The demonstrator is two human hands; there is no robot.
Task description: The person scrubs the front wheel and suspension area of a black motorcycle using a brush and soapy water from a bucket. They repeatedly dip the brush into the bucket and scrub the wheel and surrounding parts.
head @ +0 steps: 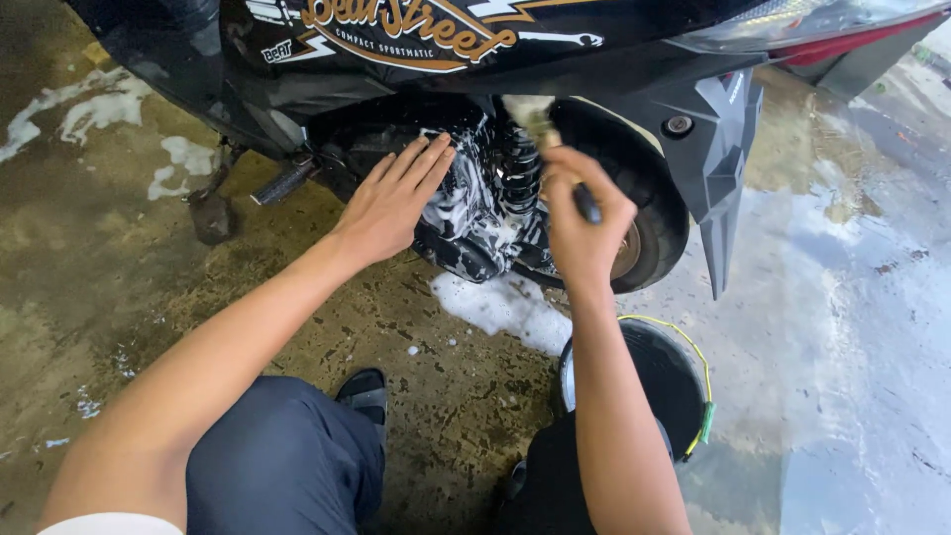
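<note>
- My left hand (391,203) lies flat at centre frame, fingers spread wide, palm on the soapy engine case (466,213) of the scooter (634,40).
- My right hand (584,223) sits just right of centre, fingers curled tight round a brush (540,124); its pale bristles point up, beside the black shock spring (517,173).
- The rear wheel (644,233) shows right of that hand, under the grey mudguard (728,149).
- Foam (505,307) lies on the wet concrete floor (119,267) below the engine; more foam is at upper left.
- A black bucket (674,381) stands at lower right, just beside my right forearm.
- My knees in dark trousers and a sandal (365,391) fill the bottom centre.
</note>
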